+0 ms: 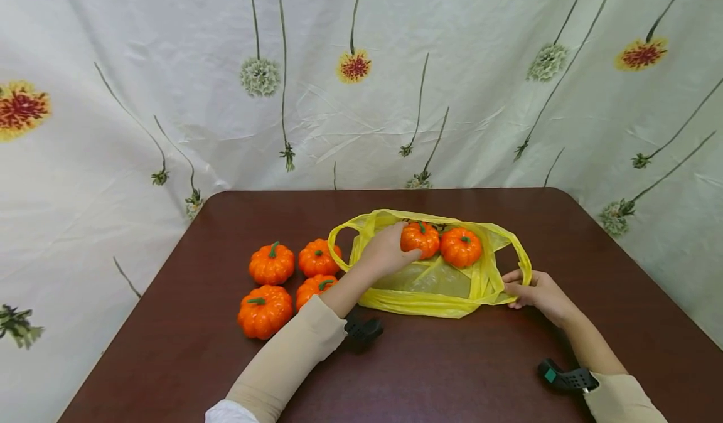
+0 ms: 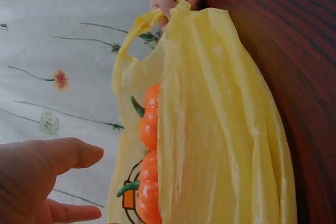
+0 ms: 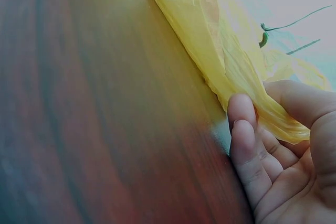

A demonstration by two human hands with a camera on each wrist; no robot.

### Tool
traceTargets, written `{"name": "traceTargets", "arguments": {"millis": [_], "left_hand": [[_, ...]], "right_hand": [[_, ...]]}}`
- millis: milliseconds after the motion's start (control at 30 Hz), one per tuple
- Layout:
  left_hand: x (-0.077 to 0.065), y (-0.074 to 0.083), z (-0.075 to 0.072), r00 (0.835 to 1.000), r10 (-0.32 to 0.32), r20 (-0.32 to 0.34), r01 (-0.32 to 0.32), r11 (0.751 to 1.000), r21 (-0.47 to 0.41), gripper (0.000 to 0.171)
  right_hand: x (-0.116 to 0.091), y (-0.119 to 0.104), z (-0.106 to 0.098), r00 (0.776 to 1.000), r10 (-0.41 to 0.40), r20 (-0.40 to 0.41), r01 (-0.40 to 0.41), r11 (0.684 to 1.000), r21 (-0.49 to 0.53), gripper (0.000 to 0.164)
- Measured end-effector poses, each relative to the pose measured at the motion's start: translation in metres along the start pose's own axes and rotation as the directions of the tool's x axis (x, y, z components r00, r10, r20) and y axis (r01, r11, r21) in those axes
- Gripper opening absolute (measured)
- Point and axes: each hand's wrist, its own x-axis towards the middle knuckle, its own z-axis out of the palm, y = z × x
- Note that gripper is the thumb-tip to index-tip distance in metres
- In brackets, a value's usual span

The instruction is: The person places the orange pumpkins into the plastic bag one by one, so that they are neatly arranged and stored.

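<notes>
A yellow plastic bag (image 1: pixel 415 305) lies with its mouth spread open on the table. Two small orange pumpkins with green stems sit inside, a left one (image 1: pixel 423 241) and a right one (image 1: pixel 460 247). My left hand (image 1: pixel 386 251) reaches over the bag's mouth beside the left pumpkin; in the left wrist view its thumb and fingers (image 2: pixel 79 153) are spread apart and hold nothing. At the bag's right end, my right hand (image 1: pixel 536 292) pinches the handle side between thumb and fingers. The right wrist view shows the yellow film (image 3: pixel 247 82) running between that thumb and the fingertips.
Several more orange pumpkins (image 1: pixel 272 263) stand grouped on the dark brown table (image 1: pixel 452 366), left of the bag; my left forearm partly covers one. A floral white cloth (image 1: pixel 316 115) hangs behind the table's far edge. A black wrist band (image 1: pixel 567 378) is on the right arm.
</notes>
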Motion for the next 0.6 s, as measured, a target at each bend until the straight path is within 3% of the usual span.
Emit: {"name": "traceTargets", "arguments": {"millis": [600], "left_hand": [[-0.043,-0.011,-0.018,0.997,0.073,-0.012,-0.073,0.997,0.001,0.064]], "right_hand": [[0.000,-0.001,0.000,1.000,0.005,-0.004,-0.005,1.000,-0.014,0.034]]}}
